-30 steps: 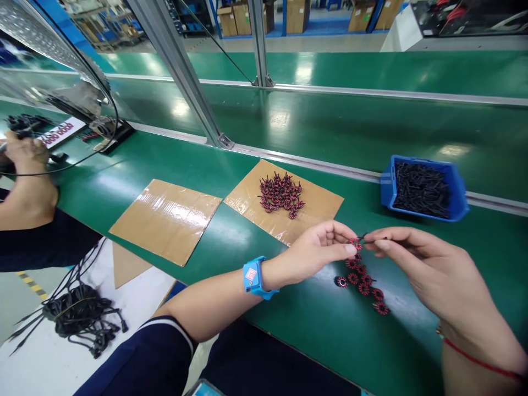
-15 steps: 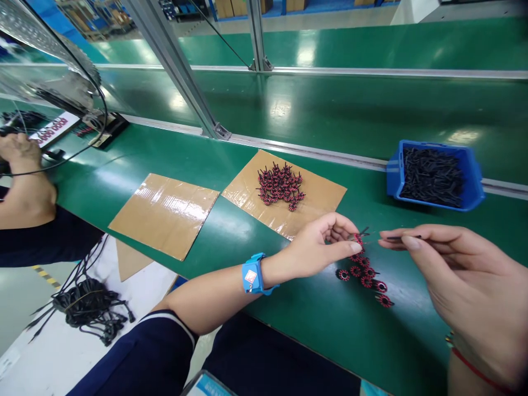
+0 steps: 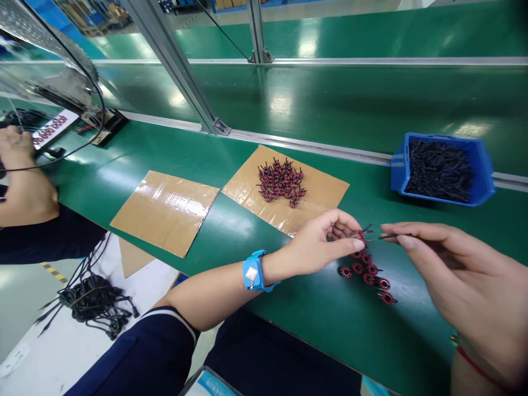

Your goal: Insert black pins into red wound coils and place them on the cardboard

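Between thumb and fingers, my left hand (image 3: 324, 242) pinches a small red-and-black wound ring coil (image 3: 361, 237) with thin leads sticking out to the right. My right hand (image 3: 462, 275) is closed in a pinch on a short black sleeve tube (image 3: 390, 236), whose tip meets or nearly meets one of the leads. Below my fingers, several loose ring coils (image 3: 369, 279) lie on the green bench. More coils with black-sleeved leads form a pile (image 3: 280, 180) on a cardboard sheet (image 3: 324, 192). A blue bin (image 3: 400, 170) at the right holds many black tubes (image 3: 439, 169).
A second cardboard sheet (image 3: 165, 212) lies to the left. Metal posts (image 3: 177, 66) rise from the bench's back rail. At far left a co-worker's arm (image 3: 31, 192) rests near a lamp and white tray (image 3: 55, 129). Bundled black cables (image 3: 93, 300) lie on a lower white surface.
My right hand has brought the black tube left, up to the coil's lead. My left hand keeps its hold on the coil. The view has shifted slightly.
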Tool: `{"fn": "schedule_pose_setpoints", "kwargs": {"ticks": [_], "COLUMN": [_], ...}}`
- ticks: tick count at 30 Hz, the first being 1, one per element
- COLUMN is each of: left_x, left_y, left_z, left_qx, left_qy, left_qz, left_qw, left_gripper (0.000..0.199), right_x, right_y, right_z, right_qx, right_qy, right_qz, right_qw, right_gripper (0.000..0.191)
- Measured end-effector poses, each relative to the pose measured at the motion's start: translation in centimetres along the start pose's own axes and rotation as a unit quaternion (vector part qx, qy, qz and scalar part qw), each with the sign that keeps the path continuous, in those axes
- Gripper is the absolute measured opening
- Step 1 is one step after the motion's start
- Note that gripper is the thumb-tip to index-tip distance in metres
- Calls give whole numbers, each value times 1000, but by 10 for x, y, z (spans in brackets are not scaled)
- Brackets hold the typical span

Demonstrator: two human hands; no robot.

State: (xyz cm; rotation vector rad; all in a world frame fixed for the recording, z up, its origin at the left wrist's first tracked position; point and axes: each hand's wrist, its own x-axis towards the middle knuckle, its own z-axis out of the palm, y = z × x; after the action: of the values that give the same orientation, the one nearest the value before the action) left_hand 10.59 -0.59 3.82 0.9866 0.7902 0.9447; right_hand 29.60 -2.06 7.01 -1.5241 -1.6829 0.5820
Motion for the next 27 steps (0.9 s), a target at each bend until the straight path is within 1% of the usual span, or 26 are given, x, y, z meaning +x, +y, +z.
{"fn": "schedule_pose_setpoints", "kwargs": {"ticks": [2,3,5,6,7,9,12,22,27], "left_x": [0,0,0,0,0,0,0,0,0], "left_y": [0,0,-1,-1,-1,-1,-1,-2,-3], "left_z": [0,0,0,0,0,0,0,1,1], "left_qx": [2,2,3,3,3,4,2,11,6], "left_qy": [-1,-1,-3,-5,-5,-7,-10,-17,-19], "left_qz": [1,0,-4,-6,-7,-9,-10,-3,-1], "left_qw": [1000,1000,1000,1000,1000,1000,1000,1000,1000], "left_gripper": [33,33,32,32,32,33,36,37,35], "right_x": [2,3,3,3,3,2,2,0,0], "right_y": [-1,-2,-3,-3,-4,-4,-4,-1,3], "right_z": [0,0,3,4,5,6,7,10,10], "right_qx": [1,11,40,57,75,115,153,133,145], "right_qy": [11,30,69,77,75,53,19,-16,-29], "right_qz": [-31,-27,22,49,70,92,97,96,104], "right_qw": [999,999,997,994,992,988,983,986,984], "right_gripper": [11,12,15,18,22,24,19,17,17]}}
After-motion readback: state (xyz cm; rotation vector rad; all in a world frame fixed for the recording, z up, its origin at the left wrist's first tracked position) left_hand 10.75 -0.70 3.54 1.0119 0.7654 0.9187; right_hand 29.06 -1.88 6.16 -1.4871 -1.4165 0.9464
